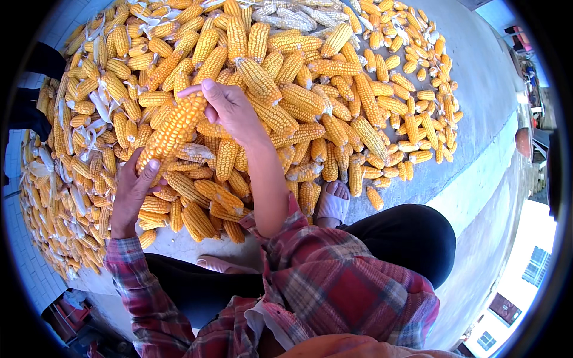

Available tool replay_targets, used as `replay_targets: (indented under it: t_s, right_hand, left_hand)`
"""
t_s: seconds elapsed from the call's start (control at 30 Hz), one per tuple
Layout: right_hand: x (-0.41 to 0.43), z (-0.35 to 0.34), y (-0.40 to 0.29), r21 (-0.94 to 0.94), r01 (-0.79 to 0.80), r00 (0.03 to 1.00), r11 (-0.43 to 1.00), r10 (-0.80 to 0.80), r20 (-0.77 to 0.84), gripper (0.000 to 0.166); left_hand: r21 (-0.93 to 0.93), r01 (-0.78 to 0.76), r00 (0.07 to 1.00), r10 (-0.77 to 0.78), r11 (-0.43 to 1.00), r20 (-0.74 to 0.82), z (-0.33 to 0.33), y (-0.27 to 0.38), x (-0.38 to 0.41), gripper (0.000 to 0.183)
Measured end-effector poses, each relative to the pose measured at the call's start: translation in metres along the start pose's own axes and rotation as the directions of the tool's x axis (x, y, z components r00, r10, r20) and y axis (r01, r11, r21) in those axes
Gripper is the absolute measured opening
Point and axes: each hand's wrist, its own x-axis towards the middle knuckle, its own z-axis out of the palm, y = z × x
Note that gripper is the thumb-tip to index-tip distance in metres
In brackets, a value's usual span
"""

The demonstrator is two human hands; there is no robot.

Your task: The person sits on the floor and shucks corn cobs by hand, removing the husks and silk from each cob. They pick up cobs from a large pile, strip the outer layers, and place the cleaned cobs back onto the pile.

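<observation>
One husked ear of yellow corn (pixel 172 127) is held between my two hands, tilted above the heap. My left hand (pixel 136 183) grips its lower end, the thumb lying along the kernels. At the upper end, my right hand (pixel 226 105) has its thumb and fingers around the tip. Beneath and around both hands spreads a big pile of husked corn ears (pixel 259 80), some with scraps of dry husk (pixel 102 107) still attached. Pale, whitish ears (pixel 291 18) lie together at the pile's far side.
My sandalled feet (pixel 333 201) rest at the pile's near edge on a concrete floor (pixel 483 179). Another person's dark-clothed legs (pixel 33 112) show at the far left, beside a tiled wall (pixel 36 264). Loose ears (pixel 375 198) lie scattered to the right.
</observation>
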Motion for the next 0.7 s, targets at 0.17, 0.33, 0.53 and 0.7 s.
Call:
replay_targets:
  t_s: [0.17,0.33,0.53,0.7]
  right_hand:
    - [0.006,0.008,0.006,-0.227,-0.084,0.984,0.970,0.045,-0.175,0.047]
    - [0.006,0.015,0.026,-0.301,-0.153,0.941,0.941,0.045,-0.337,0.044]
    - [0.011,0.023,0.047,-0.582,-0.035,0.887,0.813,-0.243,-0.393,0.041]
    - [0.015,0.026,0.061,-0.805,0.069,0.881,0.589,-0.415,-0.228,0.036]
  left_hand:
    - [-0.052,-0.046,0.992,0.039,0.998,-0.120,0.002,-0.005,0.006,0.056]
    - [0.404,-0.124,0.937,0.240,0.906,-0.252,0.010,-0.013,0.008,0.061]
    - [0.640,-0.192,0.781,0.510,0.744,-0.359,0.015,0.004,-0.005,0.055]
    - [0.792,-0.202,0.682,0.663,0.577,-0.309,0.006,0.002,-0.005,0.053]
